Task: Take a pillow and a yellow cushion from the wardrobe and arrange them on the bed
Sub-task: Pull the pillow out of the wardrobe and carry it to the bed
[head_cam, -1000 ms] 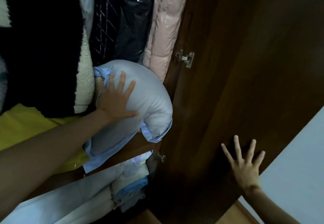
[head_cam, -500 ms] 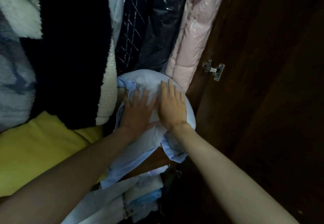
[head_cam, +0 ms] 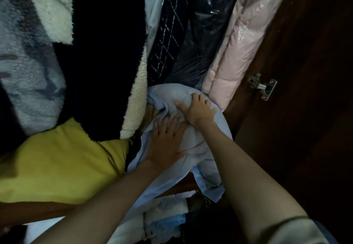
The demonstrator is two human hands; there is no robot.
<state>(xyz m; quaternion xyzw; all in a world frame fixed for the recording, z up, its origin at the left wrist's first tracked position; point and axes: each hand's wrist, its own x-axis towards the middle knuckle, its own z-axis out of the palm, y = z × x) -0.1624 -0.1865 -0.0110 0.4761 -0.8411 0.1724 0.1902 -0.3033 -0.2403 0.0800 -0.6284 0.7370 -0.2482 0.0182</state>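
Note:
A pale blue pillow [head_cam: 200, 159] stands bent over on the wardrobe shelf, under the hanging clothes. My left hand [head_cam: 165, 144] lies flat on its front with fingers spread. My right hand [head_cam: 198, 108] curls over the pillow's top, fingers digging into the fabric. The yellow cushion [head_cam: 63, 163] lies on the same shelf to the left of the pillow, partly under a dark fleece garment.
Hanging garments crowd the space above: a dark fleece coat [head_cam: 107, 56], a plastic-wrapped dark checked jacket [head_cam: 172, 33] and a pink padded coat [head_cam: 235, 52]. The open brown wardrobe door [head_cam: 305, 110] with a metal hinge [head_cam: 262, 86] stands right. Folded linens [head_cam: 162, 220] fill the shelf below.
My right hand left the wardrobe door and came onto the pillow, then slid up over its top and clenched. My left hand stayed on the pillow's front.

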